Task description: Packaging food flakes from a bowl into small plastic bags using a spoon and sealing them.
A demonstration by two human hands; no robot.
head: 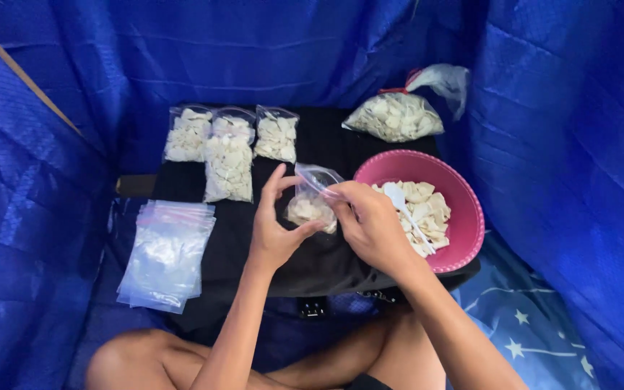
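head view showed three filled clear zip bags (pixel 229 148) set aside, while the left hand (pixel 274 232) and right hand (pixel 370 224) both pinched a part-filled small clear plastic bag (pixel 312 202), pale chips remaining in the pink round plastic bowl (pixel 471 209).

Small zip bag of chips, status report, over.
Left hand and right hand both gripping the small zip bag, partly filled. Pink bowl of chips at right. Three filled bags lined up behind. Nothing blocking.

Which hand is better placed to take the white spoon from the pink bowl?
The right hand, probably. It is beside the pink bowl, and the white spoon lies just past its fingers. The left hand is farther away, on the other side of the small bag.
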